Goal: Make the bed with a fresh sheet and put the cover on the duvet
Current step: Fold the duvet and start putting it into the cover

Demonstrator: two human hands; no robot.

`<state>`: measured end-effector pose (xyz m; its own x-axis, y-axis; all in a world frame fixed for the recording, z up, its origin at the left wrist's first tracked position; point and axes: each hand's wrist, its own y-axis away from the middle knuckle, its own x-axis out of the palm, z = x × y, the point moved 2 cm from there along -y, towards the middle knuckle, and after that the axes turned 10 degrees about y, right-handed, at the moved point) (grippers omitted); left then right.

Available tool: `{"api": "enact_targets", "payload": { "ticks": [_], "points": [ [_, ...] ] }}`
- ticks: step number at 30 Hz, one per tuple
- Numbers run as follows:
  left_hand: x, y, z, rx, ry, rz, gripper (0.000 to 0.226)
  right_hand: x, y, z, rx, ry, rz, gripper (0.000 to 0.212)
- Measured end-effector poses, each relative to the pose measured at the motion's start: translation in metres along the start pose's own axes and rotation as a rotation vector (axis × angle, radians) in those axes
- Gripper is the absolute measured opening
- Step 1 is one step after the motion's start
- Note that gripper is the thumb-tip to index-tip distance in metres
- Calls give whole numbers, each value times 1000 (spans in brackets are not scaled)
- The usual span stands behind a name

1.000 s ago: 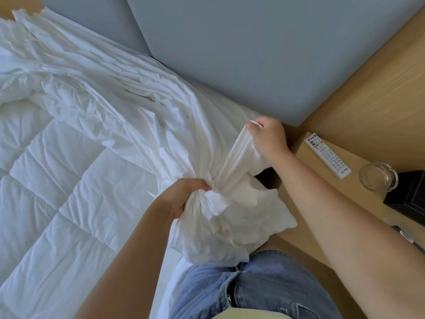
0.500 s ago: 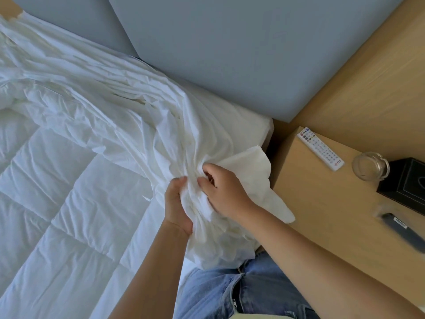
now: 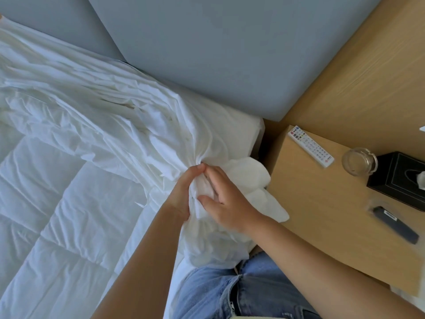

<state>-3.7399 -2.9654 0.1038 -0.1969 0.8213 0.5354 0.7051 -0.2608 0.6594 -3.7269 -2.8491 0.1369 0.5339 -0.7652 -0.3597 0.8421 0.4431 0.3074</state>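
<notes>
Both left hand (image 3: 182,194) and right hand (image 3: 230,204) clutch the bunched duvet cover (image 3: 138,125) beside a nightstand (image 3: 310,203) holding remote (image 3: 310,146) and glass (image 3: 358,161).

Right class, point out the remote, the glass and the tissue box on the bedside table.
remote (image 3: 311,146), head view, middle of its button face.
glass (image 3: 359,161), head view, centre of its round top.
tissue box (image 3: 395,178), head view, its black top face.

Open wood on the nightstand's (image 3: 317,203) near half; remote (image 3: 311,146), glass ashtray (image 3: 358,161), tissue box (image 3: 400,180) crowd beyond; bunched duvet cover (image 3: 248,173) borders left.
</notes>
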Motion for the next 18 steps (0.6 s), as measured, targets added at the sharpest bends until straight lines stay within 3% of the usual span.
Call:
{"api": "enact_targets", "payload": {
  "ticks": [5, 8, 11, 13, 15, 17, 18],
  "points": [
    [9, -7, 0, -49, 143, 113, 22, -10, 2, -4, 1, 64, 18, 72],
    [15, -10, 1, -33, 255, 146, 21, -18, 8, -5, -61, 16, 12, 69],
    [19, -12, 3, -24, 324, 211, 32, -32, 7, -9, -14, -61, -200, 58],
    [19, -10, 5, -67, 330, 233, 32, -46, -4, -15, 114, 16, -273, 63],
    [16, -9, 6, -103, 336, 197, 31, -58, -21, -22, 228, 187, -89, 68],
    [12, -7, 6, -111, 313, 140, 26, -60, -33, -22, 236, 300, 73, 42],
    [11, -7, 5, -103, 290, 113, 23, -59, -37, -20, 206, 342, 63, 28]
  ]
}}
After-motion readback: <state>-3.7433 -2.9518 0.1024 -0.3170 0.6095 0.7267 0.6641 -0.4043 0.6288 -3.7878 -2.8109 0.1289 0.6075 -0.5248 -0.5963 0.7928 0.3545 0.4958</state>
